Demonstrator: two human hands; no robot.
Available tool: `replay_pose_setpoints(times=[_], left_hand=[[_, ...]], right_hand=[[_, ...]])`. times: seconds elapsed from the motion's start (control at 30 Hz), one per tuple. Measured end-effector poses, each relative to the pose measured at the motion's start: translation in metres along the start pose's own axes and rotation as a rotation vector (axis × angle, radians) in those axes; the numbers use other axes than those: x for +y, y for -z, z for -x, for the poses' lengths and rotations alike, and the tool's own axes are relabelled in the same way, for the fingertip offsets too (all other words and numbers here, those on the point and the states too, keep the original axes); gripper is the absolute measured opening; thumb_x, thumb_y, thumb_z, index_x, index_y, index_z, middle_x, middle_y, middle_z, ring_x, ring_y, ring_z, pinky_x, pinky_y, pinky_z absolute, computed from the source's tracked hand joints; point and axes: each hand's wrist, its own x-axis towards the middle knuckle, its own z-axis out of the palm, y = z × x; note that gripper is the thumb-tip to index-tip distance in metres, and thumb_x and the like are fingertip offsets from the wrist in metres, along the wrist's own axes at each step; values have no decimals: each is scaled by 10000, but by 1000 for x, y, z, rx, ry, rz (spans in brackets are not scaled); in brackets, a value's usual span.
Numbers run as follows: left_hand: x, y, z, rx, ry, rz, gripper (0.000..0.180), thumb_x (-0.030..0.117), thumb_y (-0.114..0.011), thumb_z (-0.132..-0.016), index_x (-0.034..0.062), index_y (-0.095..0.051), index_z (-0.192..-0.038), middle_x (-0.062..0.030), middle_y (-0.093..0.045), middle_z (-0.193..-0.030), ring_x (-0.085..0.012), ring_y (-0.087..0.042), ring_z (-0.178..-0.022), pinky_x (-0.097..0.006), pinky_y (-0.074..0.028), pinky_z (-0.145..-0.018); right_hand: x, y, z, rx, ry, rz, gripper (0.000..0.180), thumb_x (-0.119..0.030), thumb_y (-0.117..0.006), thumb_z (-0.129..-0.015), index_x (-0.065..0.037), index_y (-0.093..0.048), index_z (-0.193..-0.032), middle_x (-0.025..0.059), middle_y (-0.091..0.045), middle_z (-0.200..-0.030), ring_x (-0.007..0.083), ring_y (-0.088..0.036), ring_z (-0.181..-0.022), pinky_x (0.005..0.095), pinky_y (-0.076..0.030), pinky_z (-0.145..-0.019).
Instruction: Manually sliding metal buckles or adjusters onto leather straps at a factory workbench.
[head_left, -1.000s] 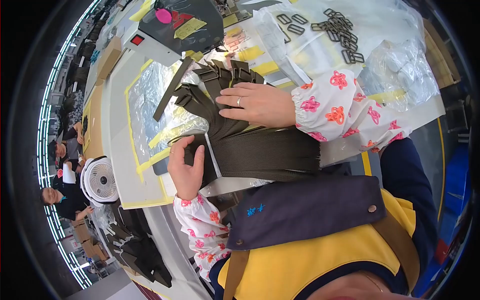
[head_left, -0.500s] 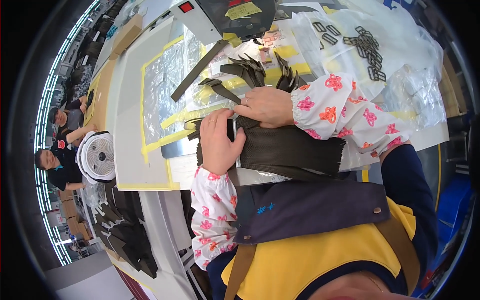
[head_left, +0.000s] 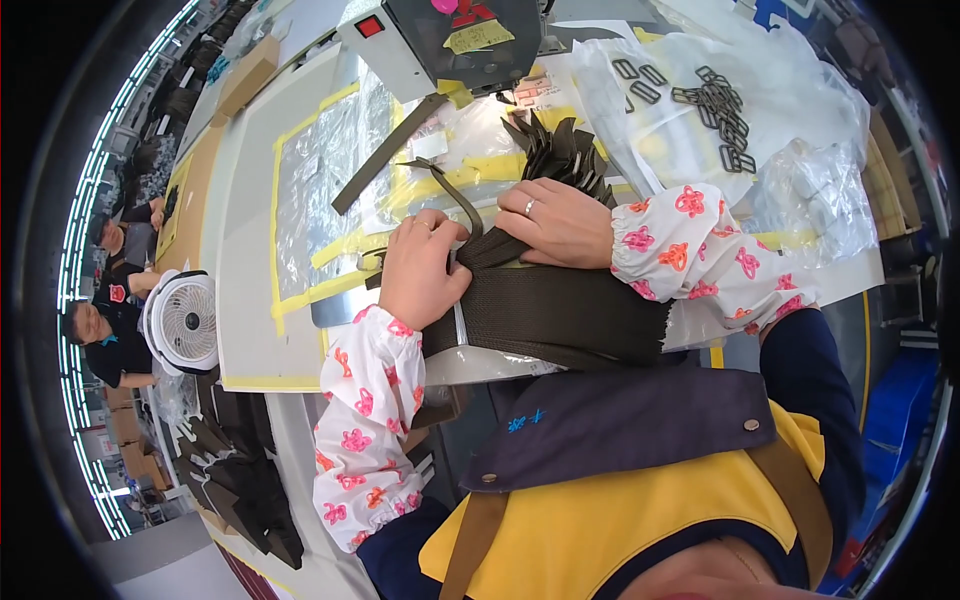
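Observation:
A thick bundle of dark olive webbing straps (head_left: 565,315) lies at the table's front edge, with a pale band round it near its left end. My left hand (head_left: 425,270) is on the bundle's left end, fingers curled and thumb bent in against the webbing. My right hand (head_left: 555,222) is closed over gathered straps just behind the bundle. Beyond it their loose ends fan out (head_left: 565,150). One narrow strap (head_left: 455,190) curves up between my hands. What lies under my fingers is partly hidden.
A grey and black machine (head_left: 440,45) stands at the back, with a flat strap (head_left: 385,160) lying before it. Several dark slide buckles (head_left: 722,115) rest on plastic sheeting at right. A white fan (head_left: 185,320) and two people are at left. More straps (head_left: 245,490) hang lower left.
The loose strap ends are gathered closer together, near my right hand. My left hand has shifted slightly left and down, its elbow further out. My right hand has moved slightly right and down.

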Motion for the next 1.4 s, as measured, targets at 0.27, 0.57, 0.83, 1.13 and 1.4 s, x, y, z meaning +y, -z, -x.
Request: replay_pose_setpoints(times=[0.27,0.57,0.83,1.13,1.4], left_hand=[[17,-10,11,207,159,77,236,25,-545,-630,60,-551,-864,-94,-551,-871,-289,-499,-856,-368,-375,-759],[11,-16,0,69,137,64,288,32,-504,-641,71,-580,-917,-104,-609,-796,-263,-559,-831,-406,-341,-852],[0,-11,10,12,148,-46,287,34,-491,-661,82,-591,-926,-95,-607,-787,-248,-560,-836,-484,-263,-958],[-4,-20,21,140,132,-12,319,49,-484,-683,67,-590,-982,-113,-606,-868,-261,-541,-882,-449,-279,-961],[-12,-14,32,222,256,33,308,195,-576,-781,39,-558,-1047,-116,-590,-913,-281,-517,-900,-418,-305,-938]], right_hand=[[-3,-5,15,170,90,136,240,-150,-595,-674,-56,-492,-870,70,-497,-918,213,-508,-866,311,-405,-738],[-6,-21,7,-89,-17,172,186,-221,-581,-722,-69,-474,-738,38,-545,-648,193,-542,-676,312,-409,-599],[7,-6,31,-222,-15,48,253,-261,-608,-711,-62,-450,-715,62,-520,-570,248,-544,-596,352,-413,-524],[9,-14,19,-65,46,220,109,-156,-526,-689,-82,-447,-679,25,-515,-606,180,-531,-639,295,-407,-579],[17,-24,-8,-13,2,-1,252,-293,-612,-716,-79,-509,-801,33,-533,-795,204,-510,-808,312,-399,-708]])
